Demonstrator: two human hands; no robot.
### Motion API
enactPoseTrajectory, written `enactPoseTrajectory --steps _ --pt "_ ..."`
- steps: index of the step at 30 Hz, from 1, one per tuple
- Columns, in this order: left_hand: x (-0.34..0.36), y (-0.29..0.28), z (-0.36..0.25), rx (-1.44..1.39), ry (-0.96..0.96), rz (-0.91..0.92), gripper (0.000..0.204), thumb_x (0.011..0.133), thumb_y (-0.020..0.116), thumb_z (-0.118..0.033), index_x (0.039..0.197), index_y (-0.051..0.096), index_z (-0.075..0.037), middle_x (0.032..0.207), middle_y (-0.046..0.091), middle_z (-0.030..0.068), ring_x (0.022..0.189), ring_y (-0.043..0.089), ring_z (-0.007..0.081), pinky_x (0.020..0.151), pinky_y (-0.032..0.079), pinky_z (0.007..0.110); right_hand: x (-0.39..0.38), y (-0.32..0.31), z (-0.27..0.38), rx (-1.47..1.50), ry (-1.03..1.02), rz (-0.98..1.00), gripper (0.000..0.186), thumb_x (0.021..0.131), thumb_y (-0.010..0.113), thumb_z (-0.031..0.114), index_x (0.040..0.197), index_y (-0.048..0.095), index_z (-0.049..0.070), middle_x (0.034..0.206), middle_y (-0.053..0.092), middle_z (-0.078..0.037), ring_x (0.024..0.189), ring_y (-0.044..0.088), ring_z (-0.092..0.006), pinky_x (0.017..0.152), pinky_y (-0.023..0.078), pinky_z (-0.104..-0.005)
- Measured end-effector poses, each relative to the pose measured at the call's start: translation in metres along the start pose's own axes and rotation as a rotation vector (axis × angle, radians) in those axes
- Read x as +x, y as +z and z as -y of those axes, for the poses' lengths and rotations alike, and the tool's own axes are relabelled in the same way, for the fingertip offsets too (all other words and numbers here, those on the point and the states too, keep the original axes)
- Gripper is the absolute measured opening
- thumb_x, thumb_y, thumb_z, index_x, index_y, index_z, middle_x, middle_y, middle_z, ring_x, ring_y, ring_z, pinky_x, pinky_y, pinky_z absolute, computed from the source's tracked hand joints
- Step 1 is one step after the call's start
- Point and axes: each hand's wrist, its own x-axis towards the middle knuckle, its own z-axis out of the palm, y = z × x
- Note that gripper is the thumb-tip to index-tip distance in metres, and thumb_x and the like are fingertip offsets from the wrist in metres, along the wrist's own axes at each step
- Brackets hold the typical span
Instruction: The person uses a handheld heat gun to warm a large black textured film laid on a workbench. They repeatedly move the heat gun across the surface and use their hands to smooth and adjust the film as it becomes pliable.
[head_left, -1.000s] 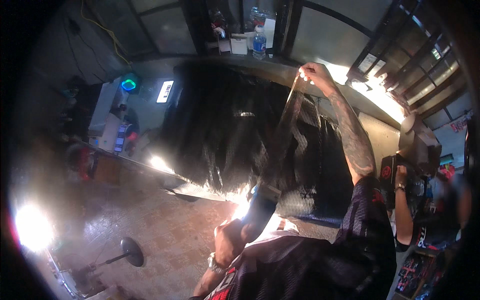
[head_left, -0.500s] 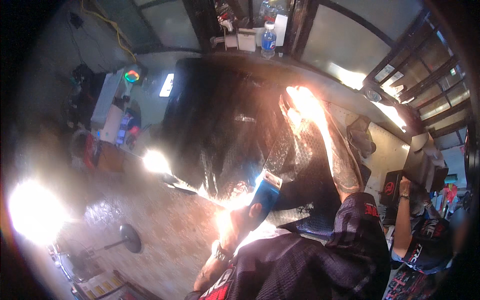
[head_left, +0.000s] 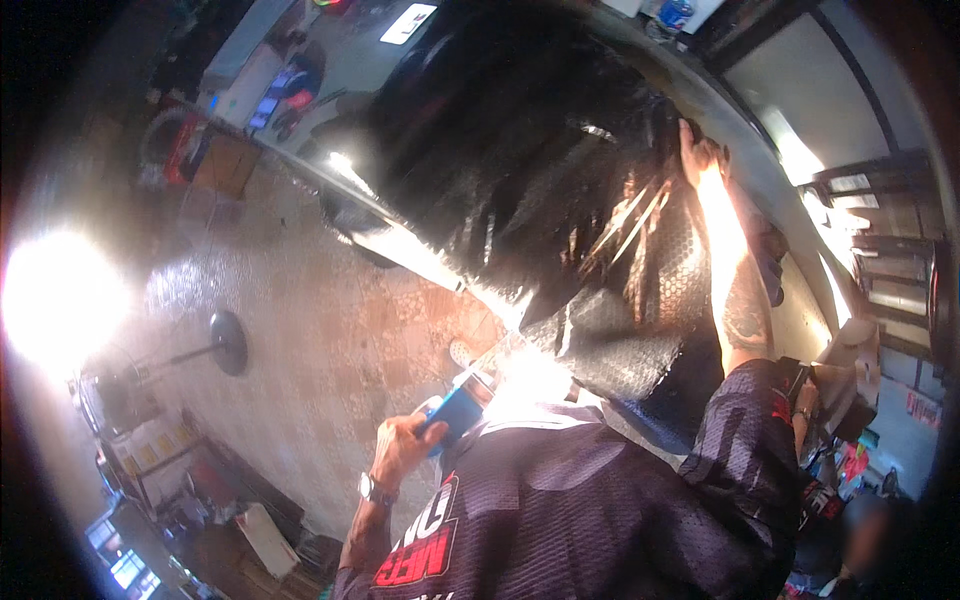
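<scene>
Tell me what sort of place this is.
Probably an indoor packing area: there is black bubble wrap at the right hand, and the left hand holds a blue tape dispenser.

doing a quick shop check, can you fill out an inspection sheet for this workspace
surface: grey table, largely covered
things in use: black plastic wrap on the table; blue tape dispenser
clutter: small white rectangle on the table; bottle at the top edge
hands: left hand grips the dispenser; right hand at the wrap's right side, grip unclear
cables: nothing seen
surroundings: tiled floor, black disc on a pole, bright light, another person
</scene>
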Motion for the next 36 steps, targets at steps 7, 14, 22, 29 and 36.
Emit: enactPoseTrajectory --steps 7,14,22,29,36 --pt "0.092 0.059 -0.013 0.049 0.192 -0.214 0.046 0.093 0.057 -0.053 0.108 0.072 -0.012 0.066 0.064 0.0182 0.061 0.066 0.0341 0.061 0.051 0.041 0.007 -0.002 -0.037 -0.134 -0.653 -0.416 0.053 0.096 0.048 0.013 0.148 0.044 0.02 0.085 0.07 -0.023 0.072 0.07 -0.0348 0.066 0.059 -0.0445" --pt "0.134 0.082 -0.043 -0.221 0.39 -0.406 0.049 0.093 0.057 -0.054 0.086 0.077 -0.01 0.065 0.065 0.0143 0.058 0.066 0.0265 0.059 0.051 0.037 -0.016 -0.009 -0.021 -0.364 -0.412 -0.296 0.069 0.092 0.055 0.005 0.156 0.032 0.021 0.067 0.062 -0.021 0.063 0.066 -0.0275 0.059 0.056 -0.0401" --pt "0.122 0.08 -0.018 -0.343 0.147 -0.196 0.055 0.094 0.059 -0.051 0.075 0.068 0.0 0.054 0.058 0.0144 0.051 0.06 0.0197 0.054 0.048 0.036 -0.024 -0.004 -0.023 -0.107 -0.236 -0.233 0.052 0.101 0.045 0.049 0.119 0.069 0.008 0.078 0.069 -0.026 0.074 0.07 -0.0396 0.069 0.058 -0.0476" --pt "0.043 0.02 0.021 -0.179 -0.147 -0.174 0.05 0.089 0.067 -0.05 0.092 0.075 -0.001 0.062 0.066 0.0104 0.059 0.063 0.0107 0.054 0.048 0.034 -0.109 -0.135 0.046 0.523 -0.128 -0.393 0.048 0.101 0.055 0.034 0.134 0.054 0.0 0.136 0.056 -0.023 0.13 0.051 -0.0353 0.111 0.037 -0.0458" --pt "0.033 -0.017 -0.009 0.089 0.87 -0.408 0.041 0.059 0.088 -0.034 0.068 0.057 -0.009 0.069 0.062 0.0065 0.067 0.064 0.0245 0.068 0.052 0.038 -0.303 -0.235 0.197 1.537 -0.197 0.983 0.048 0.093 0.069 0.01 0.136 0.053 -0.001 0.128 0.06 -0.01 0.112 0.06 -0.0181 0.097 0.05 -0.0316"
